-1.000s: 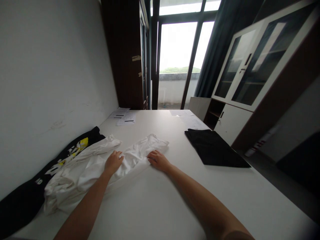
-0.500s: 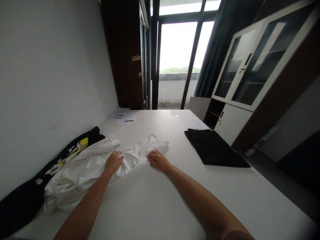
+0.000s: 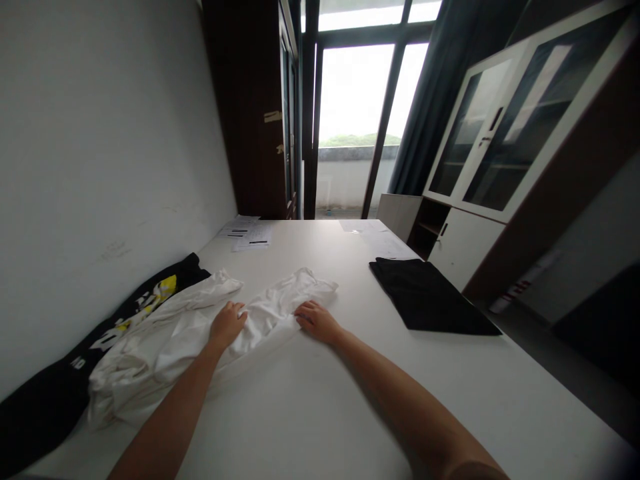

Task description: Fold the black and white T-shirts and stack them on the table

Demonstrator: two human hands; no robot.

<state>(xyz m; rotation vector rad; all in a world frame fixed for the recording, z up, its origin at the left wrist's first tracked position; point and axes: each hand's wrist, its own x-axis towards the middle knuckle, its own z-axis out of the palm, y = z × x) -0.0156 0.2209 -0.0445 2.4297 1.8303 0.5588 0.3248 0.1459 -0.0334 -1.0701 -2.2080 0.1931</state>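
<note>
White trousers (image 3: 175, 347) lie crumpled and slanting across the left half of the table, their two legs pointing away from me. My left hand (image 3: 229, 325) rests on the near leg with its fingers bent into the cloth. Farther along the same leg, my right hand (image 3: 316, 321) has its fingers curled over the near edge, toward the leg's end. Both hands look closed on the fabric, though the undersides of the fingers are hidden. Beneath and beyond the trousers, against the wall, is a black garment (image 3: 37, 407) with a yellow and white print.
A folded black cloth (image 3: 435, 297) lies at the right edge of the white table (image 3: 310, 413). Papers (image 3: 253, 237) are at the far left corner, more sheets (image 3: 383, 240) at the far right. A wall (image 3: 110, 167) bounds the left side; a glass-door cabinet (image 3: 480, 147) stands right.
</note>
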